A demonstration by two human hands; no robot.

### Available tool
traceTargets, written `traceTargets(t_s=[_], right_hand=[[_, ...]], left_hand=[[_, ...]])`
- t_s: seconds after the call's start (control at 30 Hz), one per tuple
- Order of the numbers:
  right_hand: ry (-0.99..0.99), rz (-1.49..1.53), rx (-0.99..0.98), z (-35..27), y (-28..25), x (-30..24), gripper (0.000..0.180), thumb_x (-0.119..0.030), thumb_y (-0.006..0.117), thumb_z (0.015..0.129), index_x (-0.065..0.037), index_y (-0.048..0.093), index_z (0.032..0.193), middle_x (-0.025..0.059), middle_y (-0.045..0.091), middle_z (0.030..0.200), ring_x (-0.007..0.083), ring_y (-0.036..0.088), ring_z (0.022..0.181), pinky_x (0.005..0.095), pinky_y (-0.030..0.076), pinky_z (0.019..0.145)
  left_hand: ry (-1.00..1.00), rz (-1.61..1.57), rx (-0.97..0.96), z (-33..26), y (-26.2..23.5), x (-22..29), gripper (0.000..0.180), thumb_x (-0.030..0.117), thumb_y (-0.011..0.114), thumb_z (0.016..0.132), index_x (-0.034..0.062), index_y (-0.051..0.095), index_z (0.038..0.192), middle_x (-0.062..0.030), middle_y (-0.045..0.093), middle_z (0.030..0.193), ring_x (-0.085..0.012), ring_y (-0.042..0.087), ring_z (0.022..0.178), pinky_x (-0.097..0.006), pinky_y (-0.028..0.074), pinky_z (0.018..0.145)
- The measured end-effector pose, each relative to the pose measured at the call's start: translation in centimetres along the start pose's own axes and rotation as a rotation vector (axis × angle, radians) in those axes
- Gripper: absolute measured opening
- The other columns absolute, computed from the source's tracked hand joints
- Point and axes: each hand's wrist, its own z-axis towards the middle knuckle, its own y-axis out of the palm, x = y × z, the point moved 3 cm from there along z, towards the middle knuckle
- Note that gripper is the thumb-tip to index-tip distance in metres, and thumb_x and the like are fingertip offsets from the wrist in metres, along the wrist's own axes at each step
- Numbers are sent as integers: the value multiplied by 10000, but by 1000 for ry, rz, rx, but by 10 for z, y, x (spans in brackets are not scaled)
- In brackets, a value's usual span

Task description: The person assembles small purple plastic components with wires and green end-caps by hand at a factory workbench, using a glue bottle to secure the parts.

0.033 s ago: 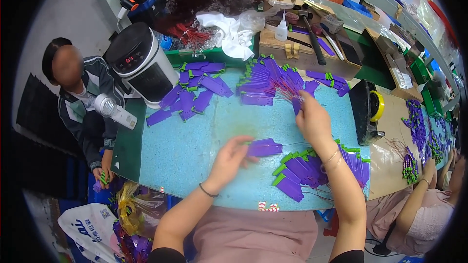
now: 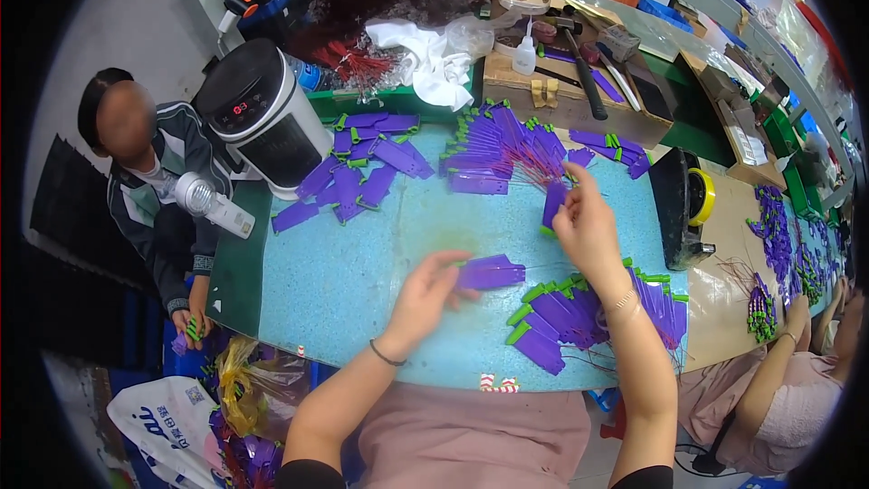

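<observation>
My left hand (image 2: 427, 292) pinches a flat purple piece (image 2: 491, 273) with a green end by its left side, low over the blue tabletop. A thin wire seems to run from this piece toward the right. Farther right, my right hand (image 2: 587, 228) holds another flat purple piece (image 2: 553, 206) between thumb and fingers, its green end downward and the index finger raised. Just beyond it lies a fanned pile of purple pieces (image 2: 480, 149) with red wires (image 2: 539, 166). Under my right forearm a second fan of purple pieces (image 2: 561, 317) has its green ends to the upper left.
Loose purple pieces (image 2: 348, 186) lie at the far left beside a black-and-white heater (image 2: 262, 113). A wooden box (image 2: 566, 104) with a hammer (image 2: 587, 81) and a glue bottle (image 2: 524, 56) stands behind. A tape dispenser (image 2: 674, 208) is right. A person (image 2: 172, 181) sits at left.
My right hand has shifted slightly; its index finger is now raised off the purple piece, which shows more fully with its green end down. My left hand is nearly still.
</observation>
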Motion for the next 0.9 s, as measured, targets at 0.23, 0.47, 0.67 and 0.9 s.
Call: traceTargets(t_s=[0.23,0.47,0.67,0.9], right_hand=[[228,420,-101,-76,9,-40,279,-61,710,858,36,580,1086,84,711,800,71,638,643,201,474,548],[256,501,-46,-95,29,-40,231,-57,721,845,35,584,1007,99,715,794,67,613,585,231,473,521],[28,252,101,-108,23,-46,245,-72,774,797,6,600,951,99,670,770,150,623,575,271,473,509],[101,162,111,-108,19,-47,277,-110,798,782,-4,573,904,83,612,685,166,603,552,280,468,510]], left_hand=[[7,-76,0,-3,4,5,332,238,353,1065,25,508,1266,-92,654,1022,-178,669,848,-265,470,682],[28,-4,-20,-9,13,10,295,163,478,1024,19,492,1282,-99,665,1002,-159,666,841,-240,457,656],[117,-27,31,-11,17,9,370,88,539,986,1,436,1332,-114,667,995,-151,661,851,-248,512,749],[121,66,12,-14,19,9,301,84,513,995,-5,468,1279,-125,664,1001,-149,659,864,-268,524,771]])
